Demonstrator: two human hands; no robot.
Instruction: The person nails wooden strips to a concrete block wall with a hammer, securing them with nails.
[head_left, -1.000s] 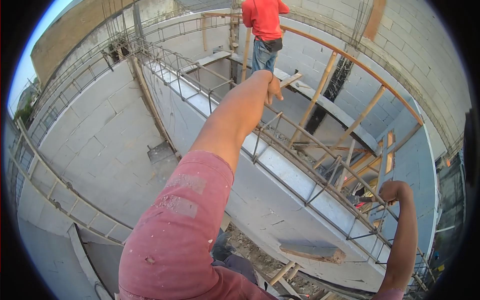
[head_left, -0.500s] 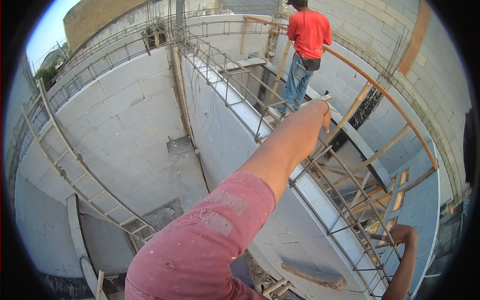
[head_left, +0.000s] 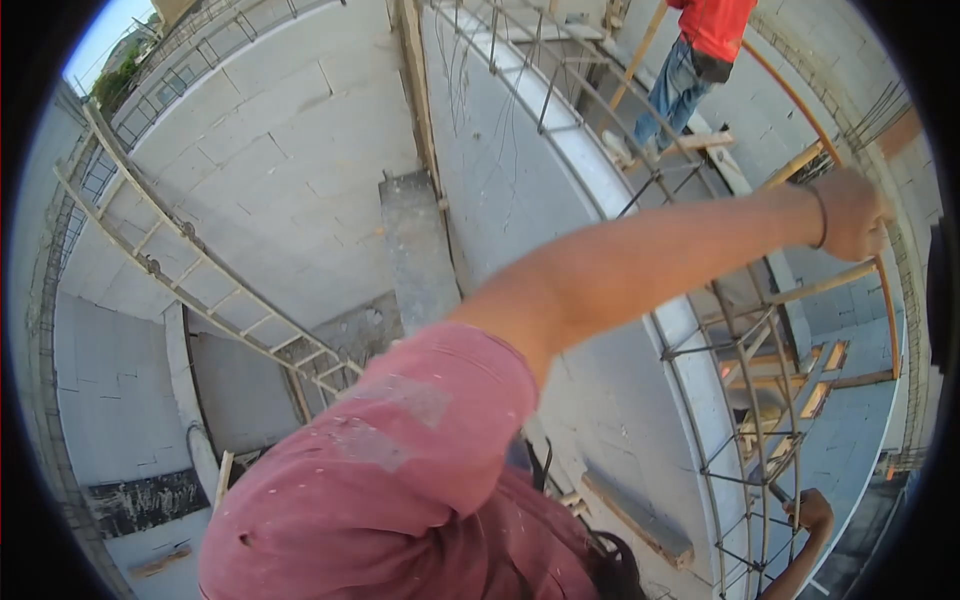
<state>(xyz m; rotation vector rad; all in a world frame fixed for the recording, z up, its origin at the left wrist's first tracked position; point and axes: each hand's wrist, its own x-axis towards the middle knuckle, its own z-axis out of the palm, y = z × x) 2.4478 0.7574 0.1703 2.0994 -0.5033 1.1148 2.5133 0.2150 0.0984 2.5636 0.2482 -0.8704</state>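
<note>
My left arm stretches across the upper right, wearing a dark band at the wrist. Its hand [head_left: 855, 215] is closed, fingers curled; what they hold, if anything, I cannot make out. It appears beyond the steel rebar cage [head_left: 705, 350] that runs along the top of the wall. At the lower right, my right hand [head_left: 810, 510] is closed beside the near end of the cage. A short dark rod-like tool [head_left: 780, 492] reaches from it toward the bars; its full shape is hidden.
A person in a red top [head_left: 715, 28] stands on planks beyond the wall. A bamboo ladder [head_left: 205, 260] leans at the left. A wooden board [head_left: 640, 520] lies below the cage. An orange-brown curved strip [head_left: 795, 95] and timber props stand at the right.
My left hand has swung right, away from over the cage, and its fingers now look curled. My right hand appears lower. The whole view has shifted as my head moved.
</note>
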